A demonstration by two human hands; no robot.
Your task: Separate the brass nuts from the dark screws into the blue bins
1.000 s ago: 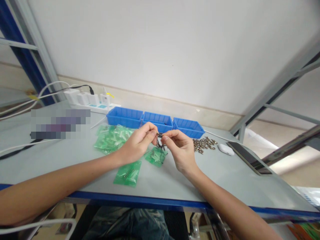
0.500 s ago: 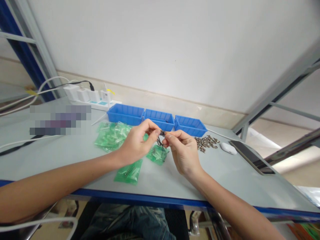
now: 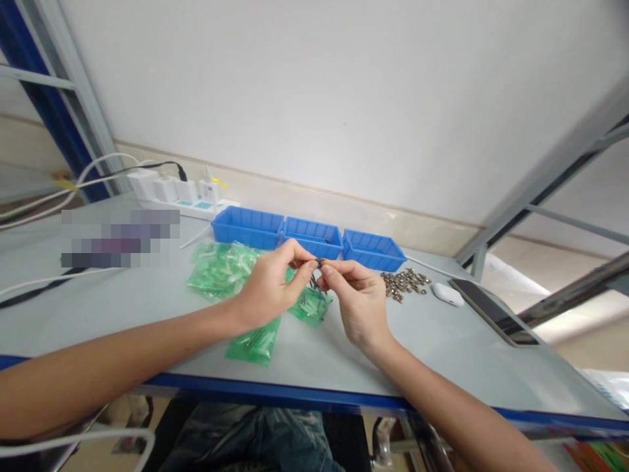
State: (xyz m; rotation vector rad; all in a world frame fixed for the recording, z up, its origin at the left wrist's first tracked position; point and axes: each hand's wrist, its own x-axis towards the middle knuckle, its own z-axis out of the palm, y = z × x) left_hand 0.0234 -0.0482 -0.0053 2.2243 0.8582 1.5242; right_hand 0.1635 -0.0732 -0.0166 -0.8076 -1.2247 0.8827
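Over the middle of the table, my left hand (image 3: 272, 285) and my right hand (image 3: 361, 298) meet fingertip to fingertip. Between them they pinch a small dark metal piece (image 3: 319, 263), mostly covered by thumbs and forefingers; its exact kind is too small to make out. More dark slender bits (image 3: 314, 282) hang just below the pinch. Under the hands lie green plastic bags (image 3: 223, 269) holding small pale and metal parts. A smaller green bag (image 3: 310, 307) sits beneath the fingertips, and another (image 3: 253, 342) is nearer the front edge.
Three blue bins (image 3: 248, 226) stand in a row along the wall. Right of my hands are a pile of small metal fittings (image 3: 405, 282), a white earbud case (image 3: 447, 294) and a phone (image 3: 494, 311). A power strip (image 3: 196, 206) with chargers and cables is at back left.
The two hands have come slightly closer at the fingertips, covering more of the small metal piece. Nothing on the table has moved.
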